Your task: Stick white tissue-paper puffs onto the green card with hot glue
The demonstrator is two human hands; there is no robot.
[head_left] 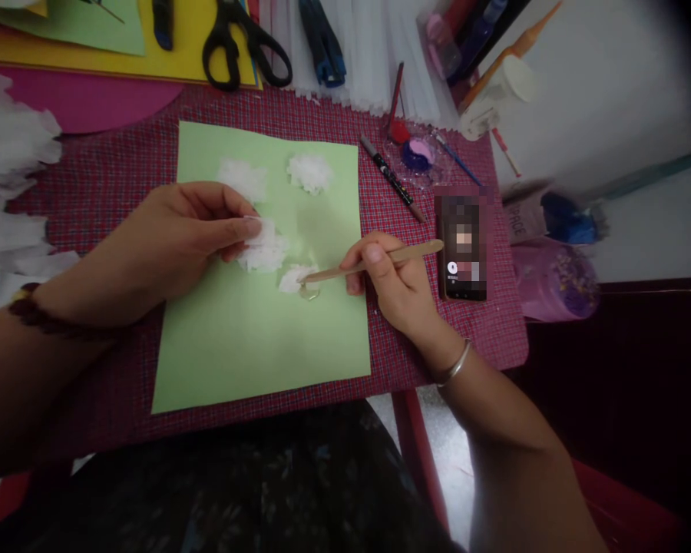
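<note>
A light green sheet of paper (253, 338) lies on the table in front of me. My left hand (190, 226) pinches a white ruffled paper piece (265, 246) over the sheet's middle. In my right hand (388, 276) is a flat wooden stick (403, 253), held like a pen. Its far tip touches a small white piece (291, 278) on the sheet, with a shiny clear patch (309, 292) beside it. Two more white ruffled pieces, one at the upper left (245, 178) and one at the upper right (309, 172), rest on the sheet.
Black scissors (229, 46) and a dark stapler (322, 42) lie at the back. White ruffled paper (11, 177) is heaped at the left. To the right are a marker pen (391, 178), a paint palette (419, 157) and a phone (464, 269) near the table edge.
</note>
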